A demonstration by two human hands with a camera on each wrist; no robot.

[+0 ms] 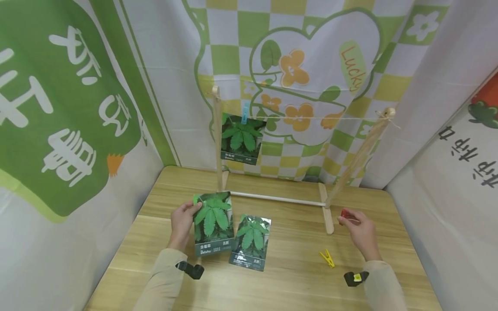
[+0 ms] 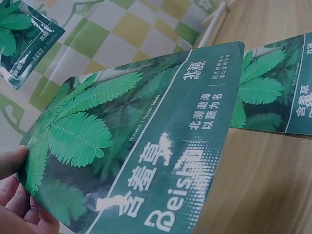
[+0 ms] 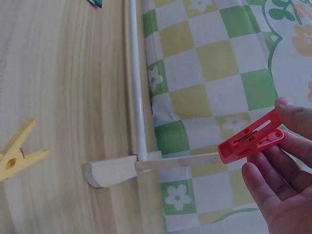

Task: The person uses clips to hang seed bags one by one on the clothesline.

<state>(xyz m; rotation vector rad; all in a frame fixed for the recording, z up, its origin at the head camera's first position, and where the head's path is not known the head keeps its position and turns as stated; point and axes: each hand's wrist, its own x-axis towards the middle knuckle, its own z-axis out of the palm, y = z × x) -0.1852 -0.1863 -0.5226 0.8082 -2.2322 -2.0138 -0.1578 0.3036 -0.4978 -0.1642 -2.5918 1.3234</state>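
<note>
My left hand (image 1: pixel 182 223) pinches a green seed packet (image 1: pixel 213 222) by its upper left edge, holding it above the table; its leaf picture and white lettering fill the left wrist view. A second seed packet (image 1: pixel 252 242) lies on the table just right of it. Between the thumb and fingers of my right hand (image 1: pixel 361 231) is a red clothespin (image 3: pixel 249 139), its handle ends pinched. A third packet (image 1: pixel 243 140) hangs from a string (image 1: pixel 323 118), held by a blue clothespin (image 1: pixel 245 114). On the table near my right hand lies a yellow clothespin (image 1: pixel 327 258).
The string runs between two wooden posts, the left post (image 1: pixel 217 142) and the slanting right post (image 1: pixel 359 157). A white rod (image 1: pixel 278 198) joins their feet low over the wooden table (image 1: pixel 295 285). Behind stands a checkered curtain (image 1: pixel 221 60).
</note>
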